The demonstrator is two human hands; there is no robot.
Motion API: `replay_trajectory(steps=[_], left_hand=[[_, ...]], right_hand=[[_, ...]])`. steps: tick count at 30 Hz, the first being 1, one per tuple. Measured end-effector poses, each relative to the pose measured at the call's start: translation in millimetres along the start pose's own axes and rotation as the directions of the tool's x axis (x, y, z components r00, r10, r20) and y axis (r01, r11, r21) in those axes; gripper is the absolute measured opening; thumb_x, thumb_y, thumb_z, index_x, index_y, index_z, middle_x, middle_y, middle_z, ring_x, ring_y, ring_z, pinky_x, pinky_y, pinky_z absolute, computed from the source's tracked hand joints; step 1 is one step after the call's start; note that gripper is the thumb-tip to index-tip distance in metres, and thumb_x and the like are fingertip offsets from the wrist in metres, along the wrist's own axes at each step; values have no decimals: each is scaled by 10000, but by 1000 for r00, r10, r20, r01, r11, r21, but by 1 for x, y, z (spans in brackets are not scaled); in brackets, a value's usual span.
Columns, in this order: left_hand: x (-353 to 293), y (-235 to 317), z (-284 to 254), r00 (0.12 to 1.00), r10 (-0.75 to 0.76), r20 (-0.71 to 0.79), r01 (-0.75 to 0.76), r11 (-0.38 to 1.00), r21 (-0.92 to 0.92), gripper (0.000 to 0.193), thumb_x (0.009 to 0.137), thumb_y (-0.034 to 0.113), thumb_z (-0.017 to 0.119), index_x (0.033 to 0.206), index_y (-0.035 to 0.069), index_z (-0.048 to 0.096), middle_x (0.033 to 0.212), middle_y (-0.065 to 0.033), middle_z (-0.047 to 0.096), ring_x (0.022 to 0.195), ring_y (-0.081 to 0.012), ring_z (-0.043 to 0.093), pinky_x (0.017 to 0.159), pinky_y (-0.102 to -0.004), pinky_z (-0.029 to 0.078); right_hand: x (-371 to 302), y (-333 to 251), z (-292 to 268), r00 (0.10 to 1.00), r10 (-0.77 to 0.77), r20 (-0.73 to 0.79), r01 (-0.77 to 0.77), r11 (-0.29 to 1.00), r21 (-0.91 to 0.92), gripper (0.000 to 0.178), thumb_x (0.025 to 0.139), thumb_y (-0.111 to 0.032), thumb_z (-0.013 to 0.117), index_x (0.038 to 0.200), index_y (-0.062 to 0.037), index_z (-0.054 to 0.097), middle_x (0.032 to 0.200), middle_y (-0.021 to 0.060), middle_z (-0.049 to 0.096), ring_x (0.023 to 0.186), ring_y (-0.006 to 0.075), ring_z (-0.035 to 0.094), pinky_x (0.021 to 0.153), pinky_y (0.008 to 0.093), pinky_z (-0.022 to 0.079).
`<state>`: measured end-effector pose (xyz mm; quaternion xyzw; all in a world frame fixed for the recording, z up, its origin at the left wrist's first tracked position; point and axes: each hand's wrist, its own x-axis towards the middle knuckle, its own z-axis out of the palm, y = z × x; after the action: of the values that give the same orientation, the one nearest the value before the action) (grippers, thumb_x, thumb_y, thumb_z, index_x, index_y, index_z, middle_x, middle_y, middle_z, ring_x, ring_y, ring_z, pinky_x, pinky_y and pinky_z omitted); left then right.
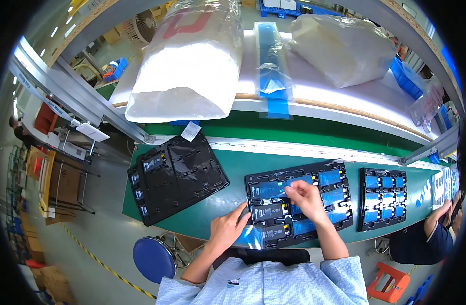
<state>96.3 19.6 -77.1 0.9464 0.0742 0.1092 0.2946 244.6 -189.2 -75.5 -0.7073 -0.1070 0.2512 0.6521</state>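
A black moulded tray [339, 168] lies on the green bench in front of me, its pockets holding flat black and blue rectangular parts. My right hand [306, 197] pinches a strip of blue film [278, 189] over the tray's middle. My left hand [228, 227] rests at the tray's near left corner, fingers on a sheet of blue film [250, 235] beside a black part. Both forearms come up from the lower edge in pale blue sleeves.
A second black tray [177, 175] with a few parts along its left edge lies to the left. Another tray of blue parts [383, 198] sits to the right, near a co-worker's arm [436, 223]. Large white plastic bags [187, 61] fill the shelf behind. A blue stool [152, 258] stands below.
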Motion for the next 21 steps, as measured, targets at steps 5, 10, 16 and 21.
replay_trajectory(steps=[5,10,16,21], left_hand=[[10,-3,12,999,40,13,-41,996,85,366,876,305,658,1178,100,640,605,-91,641,500,-234,631,470,-346,471],[11,-3,15,1000,23,-1,-22,999,37,358,872,304,662,1154,84,644,612,-97,647,508,-241,640,478,-354,485],[11,-3,17,1000,-17,0,17,1000,21,375,857,308,677,1150,77,642,583,-93,635,494,-243,634,476,-367,484],[10,-4,19,999,-38,0,38,999,-15,398,847,293,689,1169,68,630,562,-79,621,472,-241,620,471,-365,479]], right_hand=[[19,3,16,989,144,27,-143,989,-34,193,896,-184,685,911,2,636,697,-23,618,577,34,528,513,196,409],[19,6,23,988,149,-35,-152,982,-116,219,879,-197,706,898,17,662,668,-7,630,536,40,530,488,205,415],[20,6,24,989,138,-54,-145,978,-151,233,860,-198,720,881,31,677,651,4,639,516,43,533,472,210,415],[22,7,23,988,151,-42,-156,970,-186,236,854,-207,722,868,25,680,617,-3,623,492,40,519,462,211,402]])
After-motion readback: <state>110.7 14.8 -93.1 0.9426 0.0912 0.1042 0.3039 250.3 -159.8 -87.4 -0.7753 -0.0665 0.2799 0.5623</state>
